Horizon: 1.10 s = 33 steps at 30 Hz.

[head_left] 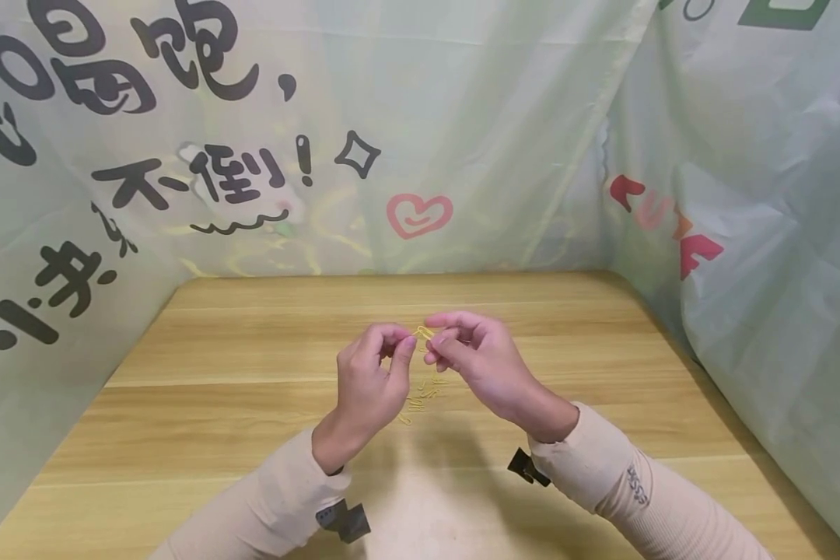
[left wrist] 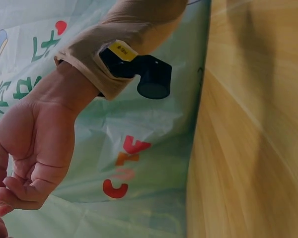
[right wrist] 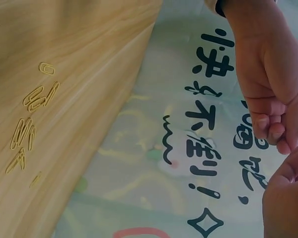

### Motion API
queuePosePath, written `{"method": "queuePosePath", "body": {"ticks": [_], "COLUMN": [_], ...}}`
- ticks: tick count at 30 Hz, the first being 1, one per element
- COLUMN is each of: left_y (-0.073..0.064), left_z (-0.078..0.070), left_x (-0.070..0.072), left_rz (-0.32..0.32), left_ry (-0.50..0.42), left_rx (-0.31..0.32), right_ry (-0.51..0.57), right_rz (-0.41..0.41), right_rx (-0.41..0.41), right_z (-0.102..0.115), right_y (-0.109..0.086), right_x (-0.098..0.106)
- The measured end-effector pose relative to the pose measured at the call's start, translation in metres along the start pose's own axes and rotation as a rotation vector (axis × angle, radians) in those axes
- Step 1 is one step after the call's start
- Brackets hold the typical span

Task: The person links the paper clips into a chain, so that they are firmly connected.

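Both hands are raised above the table, fingertips close together. My left hand (head_left: pixel 372 373) pinches a thin yellow paper clip (head_left: pixel 418 330) between thumb and index finger. Opposite it, my right hand (head_left: pixel 493 365) pinches yellow wire, which looks like another paper clip, by thumb and fingers. Whether the two pieces are linked I cannot tell. Below the hands, several yellow paper clips (right wrist: pixel 24 133) lie loosely scattered on the wooden table (head_left: pixel 238 404). In the right wrist view the fingers hide the held pieces.
A printed curtain (head_left: pixel 462 117) hangs behind the table, and another sheet (head_left: pixel 763 194) hangs along the right side. Each sleeve carries a small black device; one sits at the left cuff (head_left: pixel 280 482), another at the right cuff (head_left: pixel 584 435).
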<state>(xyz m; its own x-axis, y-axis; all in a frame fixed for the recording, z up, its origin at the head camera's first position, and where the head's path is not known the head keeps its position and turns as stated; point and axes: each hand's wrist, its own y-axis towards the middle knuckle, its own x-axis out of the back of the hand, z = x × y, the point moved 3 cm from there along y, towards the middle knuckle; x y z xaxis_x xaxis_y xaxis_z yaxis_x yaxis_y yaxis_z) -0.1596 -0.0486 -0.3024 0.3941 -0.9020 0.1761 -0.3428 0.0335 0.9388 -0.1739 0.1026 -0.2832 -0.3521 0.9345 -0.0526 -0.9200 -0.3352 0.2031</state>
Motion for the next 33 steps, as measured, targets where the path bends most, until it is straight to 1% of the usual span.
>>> {"method": "queuePosePath", "body": {"ticks": [6, 10, 12, 14, 16, 18, 22, 33], "left_y": [0.0, -0.001, -0.002, -0.003, -0.003, -0.003, -0.002, -0.002], "left_z": [-0.001, 0.0, 0.001, 0.001, 0.001, 0.001, -0.001, -0.001], "left_x": [-0.003, -0.006, -0.006, -0.004, -0.002, -0.001, -0.002, -0.004], "left_rz": [0.018, 0.03, 0.015, -0.018, -0.055, -0.075, -0.069, -0.066], "left_ry": [0.06, 0.073, 0.078, 0.084, 0.081, 0.07, 0.073, 0.076], "left_rx": [-0.037, -0.044, -0.04, -0.041, -0.048, -0.063, -0.082, -0.072], "right_ry": [0.056, 0.078, 0.057, 0.015, -0.026, -0.057, -0.068, -0.06], "right_rz": [-0.003, 0.003, 0.001, -0.015, -0.037, -0.055, -0.059, -0.046], "right_rx": [-0.064, -0.069, -0.053, -0.032, -0.022, -0.024, -0.044, -0.041], "right_z": [0.0, 0.002, 0.004, 0.006, 0.008, 0.009, 0.008, 0.005], "right_y": [-0.001, -0.002, -0.002, -0.002, -0.001, -0.001, -0.001, 0.0], "right_x": [-0.002, -0.007, -0.011, -0.013, -0.013, -0.011, -0.009, -0.009]}}
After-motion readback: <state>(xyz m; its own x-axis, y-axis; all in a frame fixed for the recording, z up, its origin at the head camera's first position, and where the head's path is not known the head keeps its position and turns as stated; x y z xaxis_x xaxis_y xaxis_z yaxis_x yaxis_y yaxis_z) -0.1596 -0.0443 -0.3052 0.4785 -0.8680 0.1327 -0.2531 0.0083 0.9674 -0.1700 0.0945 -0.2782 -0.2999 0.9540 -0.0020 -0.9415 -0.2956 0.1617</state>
